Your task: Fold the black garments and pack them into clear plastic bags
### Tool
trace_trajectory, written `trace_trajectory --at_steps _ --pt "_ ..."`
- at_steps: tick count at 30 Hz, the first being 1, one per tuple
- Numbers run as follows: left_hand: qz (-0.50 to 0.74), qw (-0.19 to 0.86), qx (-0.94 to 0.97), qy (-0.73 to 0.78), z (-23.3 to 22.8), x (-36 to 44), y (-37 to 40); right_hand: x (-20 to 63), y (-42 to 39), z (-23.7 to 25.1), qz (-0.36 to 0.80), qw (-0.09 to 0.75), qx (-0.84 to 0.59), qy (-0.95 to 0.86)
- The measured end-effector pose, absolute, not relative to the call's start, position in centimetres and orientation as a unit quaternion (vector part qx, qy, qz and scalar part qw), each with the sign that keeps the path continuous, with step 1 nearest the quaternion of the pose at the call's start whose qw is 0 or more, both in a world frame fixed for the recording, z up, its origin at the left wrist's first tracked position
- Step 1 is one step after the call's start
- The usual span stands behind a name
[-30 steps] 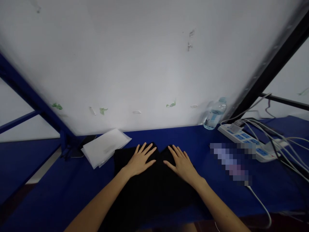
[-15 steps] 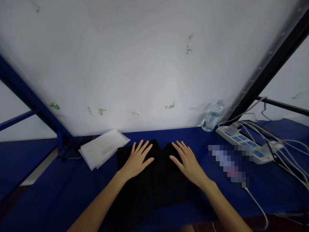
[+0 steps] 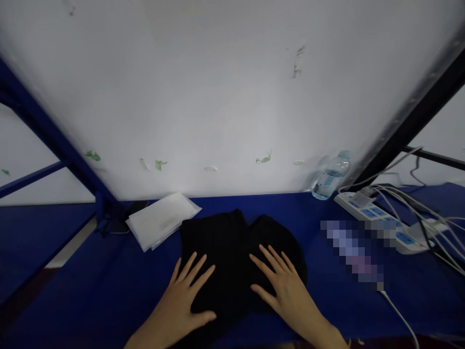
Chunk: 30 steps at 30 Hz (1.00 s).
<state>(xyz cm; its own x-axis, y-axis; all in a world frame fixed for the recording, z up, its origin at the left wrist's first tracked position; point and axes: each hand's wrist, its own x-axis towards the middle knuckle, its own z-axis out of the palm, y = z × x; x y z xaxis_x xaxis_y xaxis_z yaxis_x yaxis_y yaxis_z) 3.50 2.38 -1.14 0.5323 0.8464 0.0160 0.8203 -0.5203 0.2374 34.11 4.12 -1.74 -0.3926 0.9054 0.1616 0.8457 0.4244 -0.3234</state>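
Observation:
A black garment (image 3: 232, 242) lies flat on the blue table (image 3: 90, 286), its far edge ending in two rounded lobes. My left hand (image 3: 185, 300) rests palm down on the near left part of the cloth, fingers spread. On the near right part lies my right hand (image 3: 283, 286), also flat with fingers apart. Neither hand grips the fabric.
A stack of white sheets (image 3: 162, 220) sits left of the garment. A water bottle (image 3: 331, 175) leans at the white back panel (image 3: 225, 97). A power strip (image 3: 381, 218) with several cables lies at the right, beside a blurred patch. A blue frame post (image 3: 54, 140) stands left.
Both hands slid back toward me along the black garment, from its far edge to its near half. The far lobes of the cloth are now uncovered.

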Motion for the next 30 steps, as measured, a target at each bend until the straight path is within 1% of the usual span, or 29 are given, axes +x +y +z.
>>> trace_trajectory --at_steps 2,4,5,7,9,11,14,19,26,30 --pt "0.071 0.11 0.875 0.466 -0.9 2.9 2.9 34.5 4.5 -0.8 0.12 0.151 -0.519 -0.833" --pt "0.104 0.109 0.866 0.477 -0.5 1.9 4.3 34.7 5.7 0.8 0.143 0.169 -0.512 -0.83" --pt "0.135 0.099 0.852 0.496 -0.2 1.2 5.4 34.8 6.6 1.6 0.147 0.19 -0.513 -0.824" --pt "0.222 0.051 0.802 0.552 0.4 0.0 8.1 34.4 9.3 3.2 0.126 0.262 -0.527 -0.799" --pt "0.264 0.01 0.775 0.574 1.0 -1.1 11.1 33.5 12.6 4.1 0.097 0.314 -0.532 -0.78" --pt "0.271 -0.001 0.768 0.58 1.4 -1.6 13.4 32.2 15.7 4.1 0.102 0.317 -0.524 -0.784" --pt "0.268 -0.002 0.77 0.579 1.4 -1.8 14.9 30.4 19.1 2.8 0.113 0.311 -0.513 -0.792" --pt "0.283 -0.004 0.765 0.579 1.0 -1.7 14.5 29.4 20.7 1.2 0.128 0.313 -0.491 -0.803" --pt "0.315 -0.003 0.773 0.551 1.4 -1.9 11.4 31.2 18.0 2.6 0.15 0.351 -0.444 -0.811" --pt "0.309 0.021 0.822 0.478 0.0 -1.5 8.0 32.7 15.1 2.4 0.134 0.314 -0.41 -0.846"
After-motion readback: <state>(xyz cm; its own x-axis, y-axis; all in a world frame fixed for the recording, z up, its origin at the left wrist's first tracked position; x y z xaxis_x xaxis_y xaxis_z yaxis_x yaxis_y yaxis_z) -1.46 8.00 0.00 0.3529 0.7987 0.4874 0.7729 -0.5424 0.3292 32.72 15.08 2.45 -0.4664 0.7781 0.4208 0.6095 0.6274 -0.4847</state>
